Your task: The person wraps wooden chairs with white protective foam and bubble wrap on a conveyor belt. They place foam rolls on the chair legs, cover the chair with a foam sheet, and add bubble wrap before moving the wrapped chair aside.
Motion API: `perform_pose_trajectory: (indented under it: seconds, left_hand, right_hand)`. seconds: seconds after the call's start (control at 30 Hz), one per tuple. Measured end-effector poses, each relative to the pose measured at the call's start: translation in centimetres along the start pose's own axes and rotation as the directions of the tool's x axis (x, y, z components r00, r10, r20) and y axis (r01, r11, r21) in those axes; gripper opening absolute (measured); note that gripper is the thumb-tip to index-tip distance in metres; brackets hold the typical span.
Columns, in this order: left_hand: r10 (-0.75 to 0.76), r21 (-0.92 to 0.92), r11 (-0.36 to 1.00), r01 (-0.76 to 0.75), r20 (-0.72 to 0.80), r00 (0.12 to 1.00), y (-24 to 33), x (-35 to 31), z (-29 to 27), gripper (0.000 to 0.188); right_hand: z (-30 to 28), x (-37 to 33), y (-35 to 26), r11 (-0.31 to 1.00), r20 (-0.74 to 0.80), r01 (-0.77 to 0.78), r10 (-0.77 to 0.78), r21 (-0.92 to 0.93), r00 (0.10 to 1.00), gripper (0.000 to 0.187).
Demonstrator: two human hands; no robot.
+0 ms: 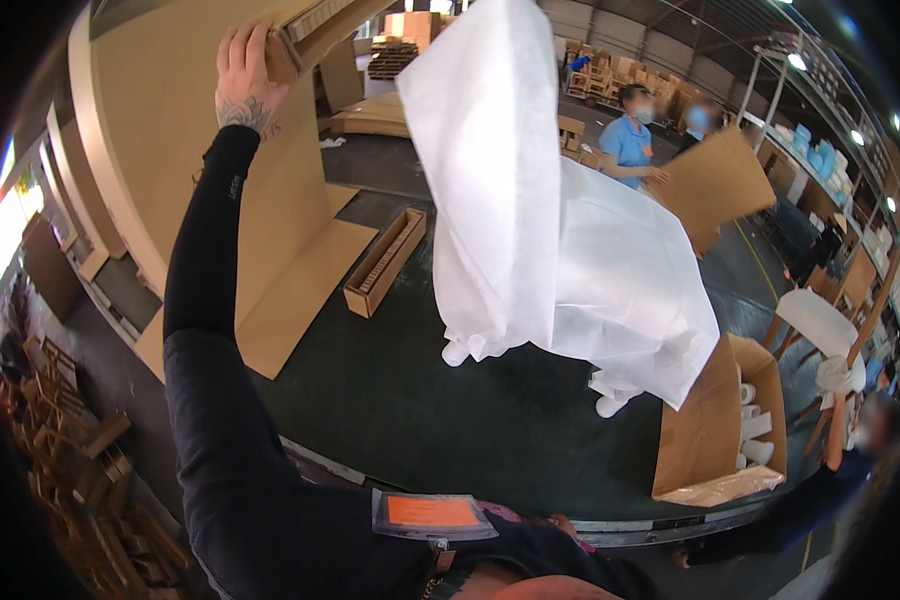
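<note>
My left hand (244, 72) is raised at the upper left, its fingers closed on the end of a long narrow cardboard box (322, 32). A similar narrow box (388, 262) lies on the dark work surface (390, 400), its open top showing a ribbed strip inside. In the middle stands a piece of furniture under a white wrapping sheet (570, 240), with white padded feet showing below; its shape is mostly hidden. Beside my raised arm, a big open cardboard carton (210, 170) stands upright with a flap spread on the surface. My right hand does not show.
An open carton (710, 430) holding white rolls stands at the right edge. Beyond it is a partly wrapped wooden chair (820, 340). A person in blue (630, 145) handles a cardboard sheet (720, 185) across the surface. Wooden chair frames (80, 450) crowd the lower left.
</note>
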State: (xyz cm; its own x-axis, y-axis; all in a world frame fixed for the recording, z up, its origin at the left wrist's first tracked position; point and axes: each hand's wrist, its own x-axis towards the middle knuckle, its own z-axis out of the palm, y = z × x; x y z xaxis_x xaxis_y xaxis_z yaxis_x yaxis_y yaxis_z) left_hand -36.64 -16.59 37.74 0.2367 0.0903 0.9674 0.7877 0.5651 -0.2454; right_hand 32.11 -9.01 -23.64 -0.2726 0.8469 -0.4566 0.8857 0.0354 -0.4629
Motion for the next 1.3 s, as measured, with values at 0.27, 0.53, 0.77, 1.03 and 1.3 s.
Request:
perform_pose_trajectory:
  seconds: [0.27,0.53,0.77,1.03,1.3]
  left_hand:
    - [-0.104,0.027,0.994,0.104,-0.013,0.994,7.4,9.5,0.8,0.089]
    - [-0.684,-0.713,0.444,0.542,0.121,0.719,10.0,10.0,0.1,0.096]
    - [-0.314,-0.538,-0.693,0.479,0.824,0.472,16.6,10.3,0.1,0.071]
    - [0.079,-0.042,-0.972,0.230,0.868,0.490,20.3,9.3,2.4,0.084]
    - [-0.022,-0.040,-0.999,0.024,0.851,0.524,26.0,11.9,2.0,0.065]
  right_hand:
    - [0.0,-1.2,-0.9,0.990,-0.018,-0.032,0.035,0.141,0.999,0.061]
    - [-3.4,-0.9,-3.8,0.761,0.122,0.150,-0.289,0.631,0.950,0.046]
    - [-28.1,-3.6,-21.6,0.541,-0.326,0.839,-0.785,0.056,0.527,0.046]
    - [-44.6,-12.7,-48.3,0.034,-0.480,0.781,-0.805,-0.624,-0.348,0.073]
    - [-49.8,-11.1,-65.3,0.052,-0.308,0.581,-0.884,-0.812,-0.351,0.063]
